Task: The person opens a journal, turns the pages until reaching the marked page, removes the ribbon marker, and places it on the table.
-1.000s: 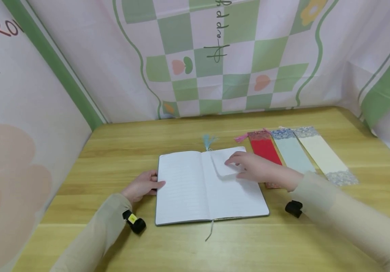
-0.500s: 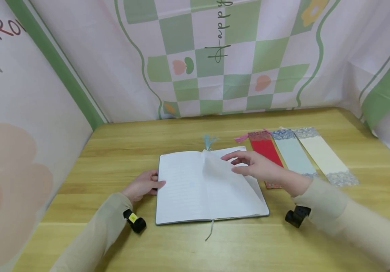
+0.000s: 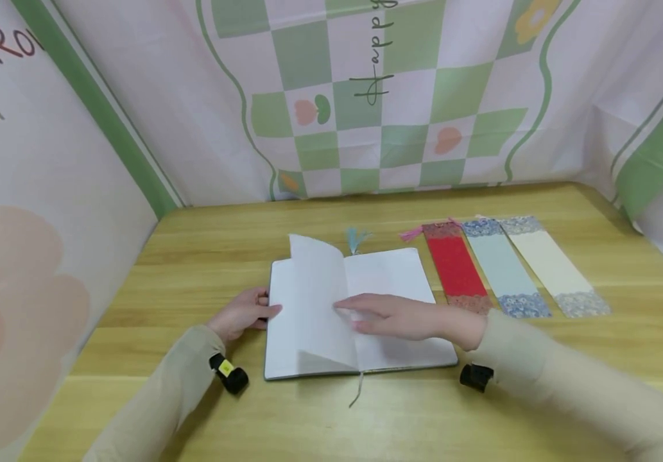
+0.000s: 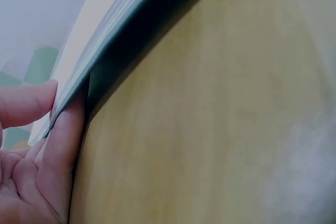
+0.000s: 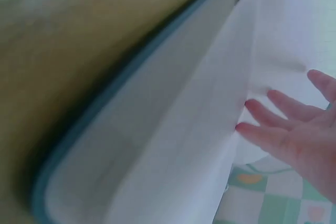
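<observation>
An open notebook (image 3: 391, 273) with white pages and a dark cover lies on the wooden table. My left hand (image 3: 243, 316) pinches its left edge, thumb on the pages and fingers beneath the cover, as the left wrist view confirms. One page (image 3: 319, 295) stands partly raised, curving over toward the left side. My right hand (image 3: 400, 316) is over the right half with its fingers extended, fingertips at the turning page near the spine. In the right wrist view those fingers (image 5: 268, 137) look spread and nearly straight. A light blue tassel (image 3: 355, 240) pokes out at the notebook's top.
Right of the notebook lie three flat bookmarks: a red one (image 3: 455, 266) with a pink tassel (image 3: 411, 234), a pale blue one (image 3: 504, 266) and a cream one (image 3: 547, 260). A ribbon (image 3: 357, 393) hangs from the spine's lower end. Patterned cloth (image 3: 406, 96) rises behind the table.
My right hand has swept left and toward me, turning a page from the right half over to the left. The left hand keeps its hold on the notebook's edge.
</observation>
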`<state>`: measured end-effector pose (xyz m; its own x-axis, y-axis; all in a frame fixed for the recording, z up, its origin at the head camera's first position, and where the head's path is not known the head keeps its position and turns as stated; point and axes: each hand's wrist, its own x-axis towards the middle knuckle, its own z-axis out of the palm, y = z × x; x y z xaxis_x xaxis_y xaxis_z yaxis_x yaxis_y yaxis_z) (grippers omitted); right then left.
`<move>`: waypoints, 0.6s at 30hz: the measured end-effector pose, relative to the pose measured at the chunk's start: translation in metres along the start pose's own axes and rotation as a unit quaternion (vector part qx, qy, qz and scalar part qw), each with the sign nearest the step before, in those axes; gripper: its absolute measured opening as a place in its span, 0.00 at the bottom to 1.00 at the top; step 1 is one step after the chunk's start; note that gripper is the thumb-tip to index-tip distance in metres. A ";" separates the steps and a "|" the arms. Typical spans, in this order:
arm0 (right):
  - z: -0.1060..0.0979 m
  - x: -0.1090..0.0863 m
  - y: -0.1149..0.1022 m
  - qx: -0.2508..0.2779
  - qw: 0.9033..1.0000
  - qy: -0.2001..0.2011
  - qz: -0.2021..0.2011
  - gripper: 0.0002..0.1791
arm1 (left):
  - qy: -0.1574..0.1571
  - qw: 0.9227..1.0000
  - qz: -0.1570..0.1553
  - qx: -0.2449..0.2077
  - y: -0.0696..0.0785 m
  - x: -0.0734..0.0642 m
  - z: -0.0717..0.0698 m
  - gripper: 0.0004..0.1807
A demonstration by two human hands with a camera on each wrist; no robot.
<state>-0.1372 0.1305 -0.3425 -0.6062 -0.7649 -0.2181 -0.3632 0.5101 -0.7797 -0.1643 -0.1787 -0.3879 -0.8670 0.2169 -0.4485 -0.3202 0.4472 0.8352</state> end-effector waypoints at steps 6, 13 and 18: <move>0.012 0.005 -0.009 -0.098 0.995 -0.028 0.016 0.29 | -0.006 1.000 0.010 -0.005 -0.001 0.002 -0.001 0.20; 0.021 0.007 -0.011 -0.176 0.984 -0.037 0.012 0.32 | 0.011 0.999 -0.012 -0.042 -0.001 0.002 -0.001 0.22; 0.022 0.008 -0.012 -0.211 0.976 -0.042 0.012 0.32 | 0.013 0.999 -0.013 -0.038 -0.001 0.001 0.001 0.22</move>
<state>-0.1228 0.1095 -0.3477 -0.5636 -0.7718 -0.2944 -0.6205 0.6308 -0.4659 -0.1648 -0.1784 -0.3900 -0.8668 0.1835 -0.4636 -0.3707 0.3848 0.8453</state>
